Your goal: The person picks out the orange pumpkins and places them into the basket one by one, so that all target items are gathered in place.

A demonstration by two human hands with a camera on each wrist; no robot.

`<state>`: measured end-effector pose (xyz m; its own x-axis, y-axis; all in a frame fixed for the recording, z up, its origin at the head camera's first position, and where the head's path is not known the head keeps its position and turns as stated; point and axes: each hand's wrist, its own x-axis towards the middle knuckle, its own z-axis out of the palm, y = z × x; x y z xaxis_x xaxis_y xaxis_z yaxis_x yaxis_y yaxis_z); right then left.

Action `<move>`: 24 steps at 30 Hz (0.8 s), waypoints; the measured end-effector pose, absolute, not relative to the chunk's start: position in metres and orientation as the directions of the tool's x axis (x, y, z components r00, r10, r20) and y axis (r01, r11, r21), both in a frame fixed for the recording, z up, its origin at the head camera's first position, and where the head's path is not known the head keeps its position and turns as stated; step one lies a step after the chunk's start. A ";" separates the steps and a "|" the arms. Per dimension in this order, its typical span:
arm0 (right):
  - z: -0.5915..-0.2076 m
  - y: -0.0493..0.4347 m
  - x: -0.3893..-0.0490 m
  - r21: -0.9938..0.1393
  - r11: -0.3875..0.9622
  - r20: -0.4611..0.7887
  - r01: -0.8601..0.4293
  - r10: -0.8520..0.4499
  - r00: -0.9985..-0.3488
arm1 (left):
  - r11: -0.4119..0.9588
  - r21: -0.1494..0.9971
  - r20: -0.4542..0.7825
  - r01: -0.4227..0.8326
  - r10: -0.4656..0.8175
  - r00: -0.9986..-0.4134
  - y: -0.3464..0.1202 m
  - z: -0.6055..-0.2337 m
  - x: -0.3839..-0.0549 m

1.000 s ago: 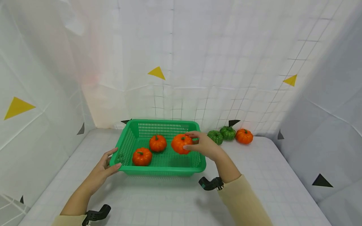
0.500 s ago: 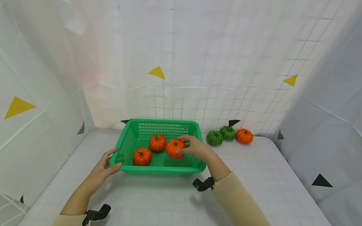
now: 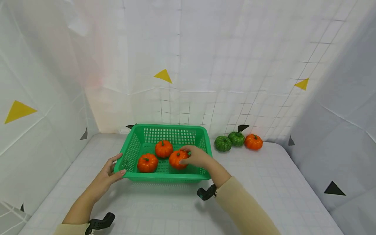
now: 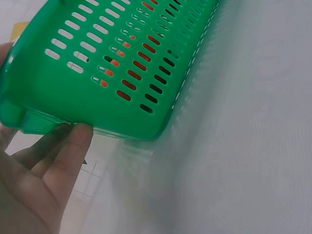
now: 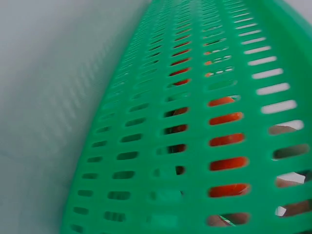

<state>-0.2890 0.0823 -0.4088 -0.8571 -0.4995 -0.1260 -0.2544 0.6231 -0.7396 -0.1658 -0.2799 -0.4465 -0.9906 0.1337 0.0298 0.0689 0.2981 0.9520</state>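
Observation:
In the head view a green plastic basket [image 3: 167,176] with slotted walls stands on the table. My left hand [image 3: 103,179] holds its front left corner, thumb on the front rim and fingers along the left side. Inside the basket, toward the right, my right hand [image 3: 199,159] grips a small orange pumpkin [image 3: 176,160] between thumb and fingers; whether it touches the bottom I cannot tell. Two other orange pumpkins lie in there, one at the front left [image 3: 148,163] and one farther back [image 3: 164,149]. Slots in the basket wall [image 5: 195,122] show orange in the right wrist view.
Right of the basket, two green pumpkins [image 3: 223,144] and one orange pumpkin [image 3: 254,142] sit in a row near the back of the white table [image 3: 176,209]. White sheets [image 3: 194,65] with yellow and black triangles enclose the back and sides.
My right hand has moved left and down into the basket with the orange pumpkin, bringing it nearer the other two. The left hand and basket stay in place.

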 end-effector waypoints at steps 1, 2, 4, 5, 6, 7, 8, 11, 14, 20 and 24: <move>-0.410 0.082 -0.290 -0.734 0.628 -0.126 -0.259 -0.501 -0.856 | 0.300 0.951 0.029 0.068 0.132 -0.991 -0.280 -0.446 -0.166; -0.412 0.081 -0.290 -0.729 0.633 -0.128 -0.262 -0.502 -0.856 | 0.303 0.950 0.029 0.068 0.132 -0.991 -0.280 -0.446 -0.166; -0.414 0.080 -0.291 -0.725 0.636 -0.130 -0.266 -0.505 -0.853 | 0.310 0.948 0.029 0.069 0.131 -0.991 -0.280 -0.446 -0.165; -0.416 0.079 -0.292 -0.724 0.636 -0.130 -0.268 -0.506 -0.852 | 0.314 0.947 0.029 0.069 0.131 -0.991 -0.280 -0.446 -0.166; -0.417 0.078 -0.292 -0.725 0.635 -0.129 -0.267 -0.507 -0.852 | 0.317 0.946 0.030 0.070 0.131 -0.991 -0.280 -0.446 -0.166; -0.418 0.078 -0.292 -0.728 0.633 -0.130 -0.265 -0.506 -0.853 | 0.321 0.944 0.030 0.071 0.131 -0.991 -0.281 -0.447 -0.166; -0.418 0.077 -0.292 -0.731 0.629 -0.129 -0.263 -0.506 -0.853 | 0.323 0.944 0.029 0.070 0.129 -0.991 -0.281 -0.447 -0.166; -0.419 0.076 -0.292 -0.735 0.623 -0.125 -0.266 -0.510 -0.851 | 0.332 0.941 0.023 0.063 0.126 -0.992 -0.281 -0.448 -0.167; -0.419 0.075 -0.291 -0.731 0.624 -0.127 -0.276 -0.522 -0.843 | 0.334 0.941 0.018 0.059 0.125 -0.992 -0.281 -0.449 -0.166; -0.420 0.074 -0.288 -0.721 0.631 -0.139 -0.285 -0.535 -0.833 | 0.329 0.942 0.030 0.073 0.134 -0.991 -0.282 -0.449 -0.166; -0.421 0.074 -0.289 -0.717 0.640 -0.147 -0.275 -0.525 -0.839 | 0.335 0.940 0.025 0.065 0.123 -0.992 -0.281 -0.450 -0.167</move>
<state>-0.2892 0.0743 -0.4207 -0.8387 -0.5245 -0.1465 -0.2750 0.6402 -0.7173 -0.1672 -0.2812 -0.4505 -0.9921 0.1231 0.0251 0.0653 0.3351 0.9399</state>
